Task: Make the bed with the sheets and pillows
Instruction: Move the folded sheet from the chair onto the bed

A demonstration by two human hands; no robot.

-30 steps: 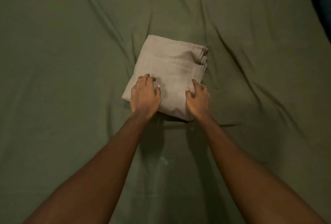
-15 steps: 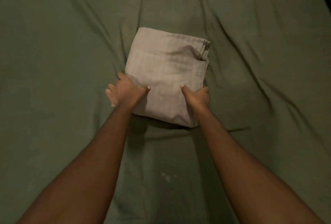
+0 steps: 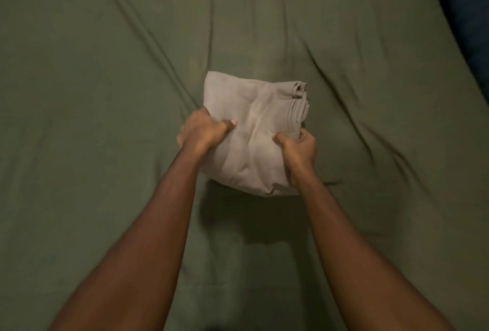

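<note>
Fingers (image 3: 199, 119) of left hand (image 3: 202, 133) curl round the left edge of the folded beige sheet (image 3: 254, 124), with the thumb pinching on top. Sheet sits mid-bed on the green fitted sheet (image 3: 105, 92). Near end looks raised, shadow under it; far end contact, can't tell. Right hand (image 3: 299, 145) grips the right edge the same way, fingers tucked under. Risk: both grips sit on the near half and loose layers (image 3: 299, 103) fan out at the far right corner, so a lift could spill the fold open lopsided.
</note>
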